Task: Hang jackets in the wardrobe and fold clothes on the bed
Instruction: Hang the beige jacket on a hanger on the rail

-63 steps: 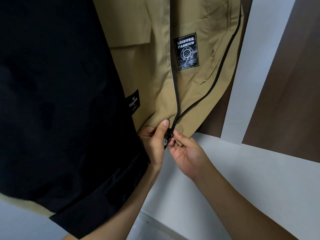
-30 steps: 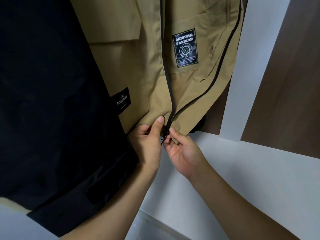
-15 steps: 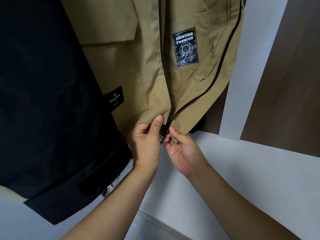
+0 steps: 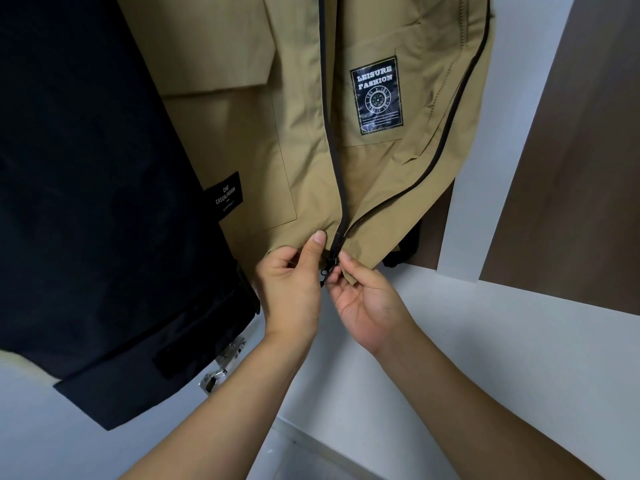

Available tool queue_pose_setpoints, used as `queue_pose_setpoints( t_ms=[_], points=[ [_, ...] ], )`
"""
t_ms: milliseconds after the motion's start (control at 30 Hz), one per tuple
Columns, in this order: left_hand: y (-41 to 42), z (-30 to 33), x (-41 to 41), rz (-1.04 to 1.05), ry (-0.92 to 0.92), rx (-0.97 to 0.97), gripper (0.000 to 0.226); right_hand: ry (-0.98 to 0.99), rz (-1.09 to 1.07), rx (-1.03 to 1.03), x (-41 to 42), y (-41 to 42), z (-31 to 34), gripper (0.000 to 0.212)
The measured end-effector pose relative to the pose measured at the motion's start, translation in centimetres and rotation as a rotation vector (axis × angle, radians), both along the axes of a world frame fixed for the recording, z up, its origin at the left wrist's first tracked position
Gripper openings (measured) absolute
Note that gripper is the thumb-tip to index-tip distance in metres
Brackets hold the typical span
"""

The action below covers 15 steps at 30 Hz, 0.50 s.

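Khaki zip-front fabric jacket (image 4: 304, 161), hung at upper centre of the frame, is pinched at its hem by the left hand (image 4: 291, 289) while the black zipper slider (image 4: 327, 263) is pinched by the right hand (image 4: 367, 303); misaligned teeth could jam it.

Two readable labels are present, both sewn to the tan jacket (image 4: 304, 150).

1. Black rectangular patch (image 4: 376, 95), upper centre-right of the frame, on the jacket panel right of the dark zipper line. White capitals read "LEISURE FASHION" on two lines. Below them is a circular emblem ringed with small characters, too small to read. Fine print at the bottom of the patch is illegible.

2. Black tag (image 4: 224, 196), centre-left of the frame, at the jacket's left pocket edge beside the black garment (image 4: 97, 202). Tilted white lettering reads "CHIC" over "CASUALFASHION"; the first word is uncertain. A smaller line beneath is illegible.
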State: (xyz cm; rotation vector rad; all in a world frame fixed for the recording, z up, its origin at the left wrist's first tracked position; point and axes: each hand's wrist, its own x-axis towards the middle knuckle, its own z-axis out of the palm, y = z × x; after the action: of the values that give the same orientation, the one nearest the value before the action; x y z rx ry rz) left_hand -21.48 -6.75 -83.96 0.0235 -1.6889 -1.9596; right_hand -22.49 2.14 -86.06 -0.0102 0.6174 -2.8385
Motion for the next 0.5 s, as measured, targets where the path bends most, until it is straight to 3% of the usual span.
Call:
queue_pose_setpoints(
  t_ms=[200, 500],
  points=[
    [0.6, 0.1, 0.1, 0.006, 0.020, 0.054, 0.053, -0.001, -0.011, 0.030, 0.3, -0.2, 0.0, 0.034],
    [1.2, 0.7, 0.4, 0.004, 0.079, 0.077, 0.051, -0.006, 0.021, 0.000, 0.5, -0.3, 0.3, 0.029]
  ],
)
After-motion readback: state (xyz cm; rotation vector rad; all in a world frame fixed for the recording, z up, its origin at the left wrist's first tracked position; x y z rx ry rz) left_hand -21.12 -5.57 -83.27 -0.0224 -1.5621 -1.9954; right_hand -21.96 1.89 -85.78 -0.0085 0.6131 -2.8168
